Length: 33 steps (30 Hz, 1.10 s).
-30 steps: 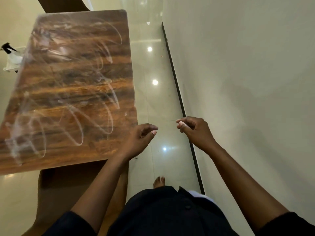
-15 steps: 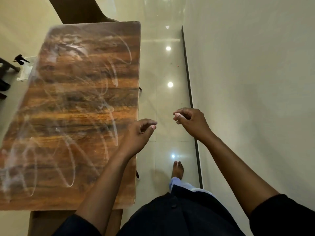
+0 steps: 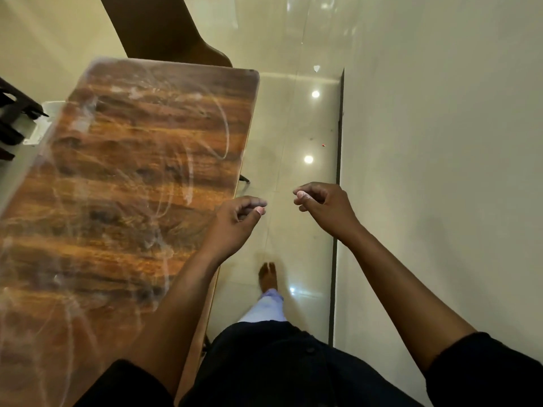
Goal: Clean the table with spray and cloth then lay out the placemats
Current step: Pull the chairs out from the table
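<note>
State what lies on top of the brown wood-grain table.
The brown wood-grain table carries only whitish curved wipe streaks; no placemats show. The left forearm hides part of its near edge.

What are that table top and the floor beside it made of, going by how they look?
The table top looks like wood or a wood-grain laminate: brown streaked grain under a smooth sheen, with whitish curved smears across it. Which of the two it is can't be told. The floor looks like polished cream tile or stone: thin joint lines, and it mirrors ceiling lights as bright spots.
</note>
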{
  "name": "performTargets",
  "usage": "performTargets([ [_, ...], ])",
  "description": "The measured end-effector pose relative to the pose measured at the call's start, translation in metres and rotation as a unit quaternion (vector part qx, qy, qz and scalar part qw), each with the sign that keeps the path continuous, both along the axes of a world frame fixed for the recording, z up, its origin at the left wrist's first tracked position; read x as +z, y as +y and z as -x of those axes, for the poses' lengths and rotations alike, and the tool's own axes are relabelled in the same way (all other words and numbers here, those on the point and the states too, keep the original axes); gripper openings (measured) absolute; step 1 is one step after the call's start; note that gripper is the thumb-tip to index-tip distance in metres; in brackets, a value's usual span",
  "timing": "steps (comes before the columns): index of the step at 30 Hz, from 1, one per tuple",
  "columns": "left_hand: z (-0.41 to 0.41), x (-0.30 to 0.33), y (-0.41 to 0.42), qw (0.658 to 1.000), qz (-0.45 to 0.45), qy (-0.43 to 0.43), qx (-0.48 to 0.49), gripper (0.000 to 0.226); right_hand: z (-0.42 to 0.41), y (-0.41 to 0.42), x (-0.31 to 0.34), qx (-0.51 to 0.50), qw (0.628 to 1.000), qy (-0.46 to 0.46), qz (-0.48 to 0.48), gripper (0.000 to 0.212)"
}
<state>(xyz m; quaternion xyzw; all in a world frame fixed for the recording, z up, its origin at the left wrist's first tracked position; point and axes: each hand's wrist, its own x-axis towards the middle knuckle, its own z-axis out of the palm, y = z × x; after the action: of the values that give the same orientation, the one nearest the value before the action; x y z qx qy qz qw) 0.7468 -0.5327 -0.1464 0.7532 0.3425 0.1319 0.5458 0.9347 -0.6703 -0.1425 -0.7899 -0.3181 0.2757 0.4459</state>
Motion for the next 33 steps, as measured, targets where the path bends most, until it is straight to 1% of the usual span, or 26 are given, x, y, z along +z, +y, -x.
performTargets([
  [5, -0.074, -0.004, 0.069, 1.000, -0.014, -0.002, -0.013, 0.023, -0.071, 0.066, -0.004, -0.005, 1.000, -0.002, 0.004, 0.012],
  [8, -0.117, -0.002, 0.115, 1.000, -0.007, 0.003, -0.028, 0.014, -0.111, 0.105, -0.002, -0.009, 1.000, -0.003, 0.015, 0.013],
  [15, -0.212, 0.004, 0.203, 0.999, 0.003, 0.012, -0.046, 0.013, -0.197, 0.181, -0.003, -0.035, 0.999, 0.010, 0.025, 0.013],
  [18, -0.246, 0.003, 0.230, 0.999, 0.015, 0.001, -0.038, 0.016, -0.232, 0.209, -0.006, -0.035, 0.999, 0.018, 0.027, 0.013],
  [20, -0.270, 0.000, 0.248, 0.999, 0.020, 0.013, -0.034, 0.015, -0.258, 0.231, -0.008, -0.030, 0.999, 0.015, 0.025, 0.013],
  [26, -0.357, -0.009, 0.309, 1.000, -0.021, 0.012, -0.001, 0.018, -0.355, 0.306, -0.011, 0.012, 1.000, -0.003, -0.001, 0.016],
  [28, -0.388, -0.008, 0.328, 0.999, -0.025, 0.015, 0.016, 0.019, -0.392, 0.331, -0.012, 0.033, 0.999, 0.003, 0.004, 0.016],
  [31, -0.433, -0.004, 0.357, 0.999, -0.009, 0.031, 0.042, 0.018, -0.447, 0.370, -0.008, 0.057, 0.998, 0.009, 0.019, 0.013],
  [33, -0.461, -0.005, 0.377, 0.998, 0.007, 0.024, 0.064, 0.016, -0.482, 0.398, -0.006, 0.077, 0.997, 0.008, 0.019, 0.012],
])
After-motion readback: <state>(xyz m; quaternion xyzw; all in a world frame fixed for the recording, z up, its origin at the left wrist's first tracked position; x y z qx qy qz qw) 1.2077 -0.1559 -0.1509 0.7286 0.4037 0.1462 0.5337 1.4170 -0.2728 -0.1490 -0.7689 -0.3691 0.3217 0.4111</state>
